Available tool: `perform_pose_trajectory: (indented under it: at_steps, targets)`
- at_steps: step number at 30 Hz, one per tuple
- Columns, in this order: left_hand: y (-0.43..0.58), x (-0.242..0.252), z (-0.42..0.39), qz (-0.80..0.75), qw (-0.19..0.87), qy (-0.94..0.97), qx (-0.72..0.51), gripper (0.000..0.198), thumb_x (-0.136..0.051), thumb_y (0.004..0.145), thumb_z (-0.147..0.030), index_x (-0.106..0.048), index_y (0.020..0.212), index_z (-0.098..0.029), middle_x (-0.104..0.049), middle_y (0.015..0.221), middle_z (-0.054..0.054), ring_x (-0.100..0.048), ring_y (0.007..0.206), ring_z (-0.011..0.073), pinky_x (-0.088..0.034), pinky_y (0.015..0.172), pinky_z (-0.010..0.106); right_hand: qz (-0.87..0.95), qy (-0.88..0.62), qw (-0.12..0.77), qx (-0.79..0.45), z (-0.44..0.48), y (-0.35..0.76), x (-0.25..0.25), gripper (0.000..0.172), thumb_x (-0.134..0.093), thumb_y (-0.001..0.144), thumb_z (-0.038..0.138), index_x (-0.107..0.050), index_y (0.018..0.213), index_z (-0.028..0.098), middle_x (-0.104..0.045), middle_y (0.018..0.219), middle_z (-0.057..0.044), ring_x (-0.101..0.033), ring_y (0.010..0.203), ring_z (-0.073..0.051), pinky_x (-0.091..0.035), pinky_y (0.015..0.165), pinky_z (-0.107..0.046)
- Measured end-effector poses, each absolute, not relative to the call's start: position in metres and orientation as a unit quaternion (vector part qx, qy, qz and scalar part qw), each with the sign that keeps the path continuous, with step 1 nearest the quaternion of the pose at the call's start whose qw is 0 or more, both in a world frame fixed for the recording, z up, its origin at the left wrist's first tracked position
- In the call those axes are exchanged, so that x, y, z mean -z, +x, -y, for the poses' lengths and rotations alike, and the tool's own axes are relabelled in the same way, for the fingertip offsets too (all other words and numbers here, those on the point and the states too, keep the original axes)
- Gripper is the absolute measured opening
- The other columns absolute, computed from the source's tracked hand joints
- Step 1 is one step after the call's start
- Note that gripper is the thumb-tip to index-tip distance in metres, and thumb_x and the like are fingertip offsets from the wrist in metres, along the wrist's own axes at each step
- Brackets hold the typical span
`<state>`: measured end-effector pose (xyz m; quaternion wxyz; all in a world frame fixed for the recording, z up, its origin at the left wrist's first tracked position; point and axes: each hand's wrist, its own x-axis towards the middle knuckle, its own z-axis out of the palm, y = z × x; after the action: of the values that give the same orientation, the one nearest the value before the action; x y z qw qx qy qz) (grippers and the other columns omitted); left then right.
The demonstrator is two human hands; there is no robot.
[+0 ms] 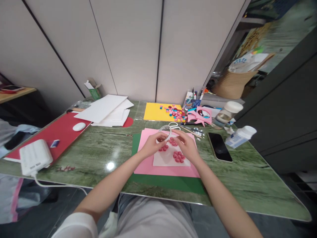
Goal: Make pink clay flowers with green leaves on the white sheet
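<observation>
My left hand [151,144] and my right hand [185,144] meet over a pink sheet [163,167] that lies on a dark green sheet [170,182]. Between their pinched fingers they hold a white ring-shaped strip [165,130]. Under the hands a translucent white sheet [168,159] carries small clusters of pink-red flower pieces [178,156]. Both hands have their fingers curled closed on the strip.
A black phone [219,146] lies right of the sheets, beside two white-capped bottles [239,136]. Behind are a yellow sheet [155,111] with coloured beads, pink cutouts [201,115] and scissors. Left: white foam boards [106,109], red sheet [59,130], mouse [79,126], white power bank [35,156].
</observation>
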<state>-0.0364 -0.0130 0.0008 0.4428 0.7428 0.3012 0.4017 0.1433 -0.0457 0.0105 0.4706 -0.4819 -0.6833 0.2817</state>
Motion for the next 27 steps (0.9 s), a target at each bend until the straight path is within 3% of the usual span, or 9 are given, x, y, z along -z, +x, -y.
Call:
perform_pose_trajectory:
  at_steps: [4, 12, 16, 21, 27]
  targets:
    - [-0.0393, 0.0010, 0.0099, -0.305, 0.440, 0.746, -0.395, 0.022, -0.056, 0.077, -0.025, -0.061, 0.097, -0.016, -0.063, 0.087, 0.005, -0.057, 0.076, 0.0127, -0.044, 0.071, 0.025, 0.684, -0.488, 0.473, -0.264, 0.0448, 0.1442, -0.0074, 0.030, -0.047, 0.082, 0.022, -0.058, 0.108, 0.028, -0.056, 0.116, -0.003, -0.054, 0.102, -0.017, -0.048, 0.081, -0.031]
    - [-0.0394, -0.0010, 0.0114, -0.298, 0.418, 0.765, -0.388, 0.021, -0.055, 0.077, -0.023, -0.062, 0.096, -0.018, -0.065, 0.091, 0.005, -0.059, 0.081, 0.0137, -0.045, 0.076, 0.026, 0.671, -0.503, 0.475, -0.269, 0.0450, 0.1454, -0.0085, 0.020, -0.047, 0.081, 0.024, -0.060, 0.097, 0.024, -0.060, 0.102, -0.003, -0.060, 0.084, -0.015, -0.049, 0.070, -0.028]
    - [-0.0395, 0.0018, 0.0096, -0.321, 0.419, 0.757, -0.386, 0.022, -0.055, 0.076, -0.024, -0.062, 0.096, -0.017, -0.065, 0.088, 0.005, -0.060, 0.078, 0.0138, -0.046, 0.074, 0.026, 0.677, -0.506, 0.472, -0.251, 0.0446, 0.1463, -0.0098, 0.017, -0.048, 0.080, 0.024, -0.061, 0.090, 0.022, -0.060, 0.099, -0.004, -0.059, 0.085, -0.015, -0.048, 0.072, -0.028]
    - [-0.0411, 0.0074, 0.0037, -0.350, 0.399, 0.752, -0.391, 0.023, -0.056, 0.075, -0.024, -0.061, 0.096, -0.017, -0.066, 0.084, 0.004, -0.060, 0.074, 0.0135, -0.047, 0.071, 0.025, 0.675, -0.534, 0.463, -0.211, 0.0448, 0.1479, -0.0104, 0.021, -0.046, 0.081, 0.026, -0.061, 0.095, 0.022, -0.061, 0.095, -0.005, -0.059, 0.075, -0.015, -0.048, 0.069, -0.029]
    - [-0.0406, 0.0070, 0.0073, -0.346, 0.377, 0.779, -0.362, 0.024, -0.054, 0.076, -0.023, -0.062, 0.098, -0.019, -0.066, 0.091, 0.004, -0.060, 0.080, 0.0139, -0.046, 0.076, 0.026, 0.732, -0.524, 0.417, -0.128, 0.0456, 0.1458, -0.0045, 0.028, -0.042, 0.084, 0.021, -0.060, 0.105, 0.027, -0.060, 0.103, -0.004, -0.056, 0.095, -0.018, -0.045, 0.081, -0.032]
